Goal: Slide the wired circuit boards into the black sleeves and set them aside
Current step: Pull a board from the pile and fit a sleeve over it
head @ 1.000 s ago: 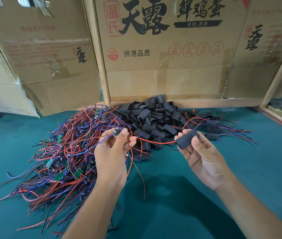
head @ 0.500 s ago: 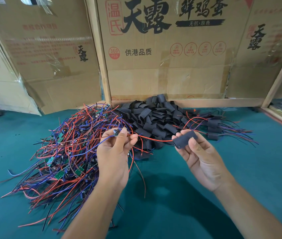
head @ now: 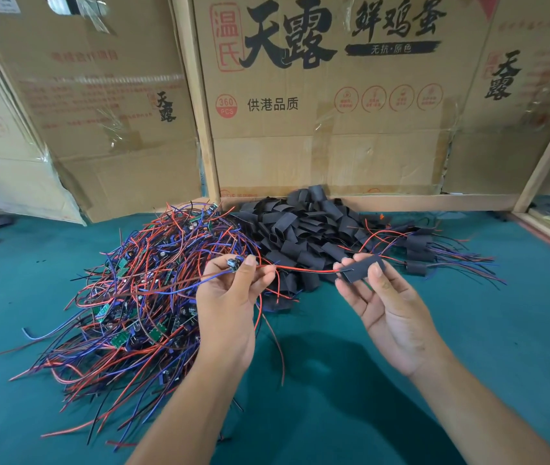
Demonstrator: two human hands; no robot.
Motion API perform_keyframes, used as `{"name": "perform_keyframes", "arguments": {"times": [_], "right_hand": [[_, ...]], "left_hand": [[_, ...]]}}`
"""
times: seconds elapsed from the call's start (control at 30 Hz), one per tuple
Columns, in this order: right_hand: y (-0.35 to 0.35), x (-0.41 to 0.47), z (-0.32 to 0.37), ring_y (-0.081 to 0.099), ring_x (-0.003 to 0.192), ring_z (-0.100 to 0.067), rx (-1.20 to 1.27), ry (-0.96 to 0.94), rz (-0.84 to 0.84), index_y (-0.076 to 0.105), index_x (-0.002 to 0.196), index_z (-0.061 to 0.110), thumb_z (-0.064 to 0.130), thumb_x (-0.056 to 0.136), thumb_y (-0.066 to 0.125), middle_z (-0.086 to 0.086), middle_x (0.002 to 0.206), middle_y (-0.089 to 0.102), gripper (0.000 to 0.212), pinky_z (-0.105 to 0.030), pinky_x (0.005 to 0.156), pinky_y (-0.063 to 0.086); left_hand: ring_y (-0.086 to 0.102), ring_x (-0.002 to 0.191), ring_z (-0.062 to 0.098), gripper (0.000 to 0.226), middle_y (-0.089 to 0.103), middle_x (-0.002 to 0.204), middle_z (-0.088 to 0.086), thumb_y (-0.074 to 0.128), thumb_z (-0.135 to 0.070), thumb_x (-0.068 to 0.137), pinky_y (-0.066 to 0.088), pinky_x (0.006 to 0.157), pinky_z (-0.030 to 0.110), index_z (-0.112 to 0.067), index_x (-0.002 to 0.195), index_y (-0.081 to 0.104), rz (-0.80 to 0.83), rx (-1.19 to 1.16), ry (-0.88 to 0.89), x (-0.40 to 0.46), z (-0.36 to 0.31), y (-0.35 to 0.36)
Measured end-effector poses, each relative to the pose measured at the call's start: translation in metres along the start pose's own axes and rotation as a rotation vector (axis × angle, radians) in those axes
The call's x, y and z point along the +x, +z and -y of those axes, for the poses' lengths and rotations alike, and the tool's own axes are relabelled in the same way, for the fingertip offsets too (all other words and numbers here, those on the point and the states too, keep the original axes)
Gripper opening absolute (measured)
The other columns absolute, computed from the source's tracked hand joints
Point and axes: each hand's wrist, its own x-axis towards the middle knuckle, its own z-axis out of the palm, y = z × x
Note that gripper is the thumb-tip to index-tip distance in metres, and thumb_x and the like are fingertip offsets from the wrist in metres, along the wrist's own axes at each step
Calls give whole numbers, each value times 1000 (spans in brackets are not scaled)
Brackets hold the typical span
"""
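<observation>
Cardboard cartons (head: 327, 105) printed with black and red characters stood along the back of a green tabletop (head: 468, 347), with pale wooden battens running upright between them. On the tabletop, at left, lay a tangled heap of wired circuit boards (head: 139, 297), small green boards among red, blue and black leads that fanned out toward the near-left edge. Just right of it, against the cartons, sat a pile of black sleeves (head: 304, 229), flattened short tubes lying at mixed angles. Further right lay a smaller group of sleeved boards (head: 418, 253), their leads trailing to the right.

The left hand (head: 230, 297) was raised above the tabletop, thumb and fingertips pinching one circuit board (head: 233, 264) by its end; a small cylindrical component showed at the fingertips. Its blue leads ran down-left toward the heap. Its red and black wire (head: 300, 269) ran nearly level to the right, long axis left to right, and its far end met the left mouth of a single black sleeve (head: 362, 268).

The right hand (head: 387, 303) held that sleeve between thumb and fingers, palm turned up. The sleeve's long axis lay roughly level, tilted up slightly to the right, its open end pointing left at the wire. How far the wire had entered could not be determined. The board itself was outside the sleeve.
</observation>
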Motion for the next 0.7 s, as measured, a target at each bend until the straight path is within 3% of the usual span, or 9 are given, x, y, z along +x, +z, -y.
{"name": "perform_keyframes", "arguments": {"times": [0.17,0.3,0.37,0.47,0.63,0.7], "right_hand": [[5,-2,-12,69,103,-31,24,96,-104,63,104,6,19,88,62,-18,104,69,20,-33,80,58],[8,-6,-22,72,85,-28,-23,186,-226,62,92,-1,12,90,63,-19,90,69,14,-29,73,60],[9,-9,-26,72,81,-27,-69,234,-245,60,91,-3,8,95,59,-20,88,66,12,-28,70,60],[12,-11,-27,72,81,-29,-69,297,-226,59,97,-4,6,97,56,-21,89,64,10,-27,70,60],[14,-13,-25,71,84,-32,-61,359,-137,59,102,-5,8,96,55,-19,90,65,15,-28,72,60],[14,-14,-25,71,85,-33,-60,379,-102,61,100,-5,10,94,57,-19,91,66,17,-28,72,60]], "left_hand": [[72,72,22,16,63,79,13,57,4,95,59,71,24,-8,96,48,-49,19,-101,-23,16,3],[74,86,25,8,66,87,16,58,3,95,59,79,24,3,102,54,-85,96,-232,-46,26,-13],[75,89,24,6,71,83,12,57,2,96,59,78,22,7,97,54,-107,112,-336,-56,27,-21],[75,86,25,12,72,94,25,57,4,94,60,70,20,15,91,59,-113,113,-468,-70,22,-31],[74,67,34,21,67,89,41,57,8,93,58,51,24,29,92,59,98,187,-615,-94,-3,-50],[72,60,37,19,66,85,42,64,4,89,57,46,29,18,77,70,221,311,-746,-103,-15,-51]]}}
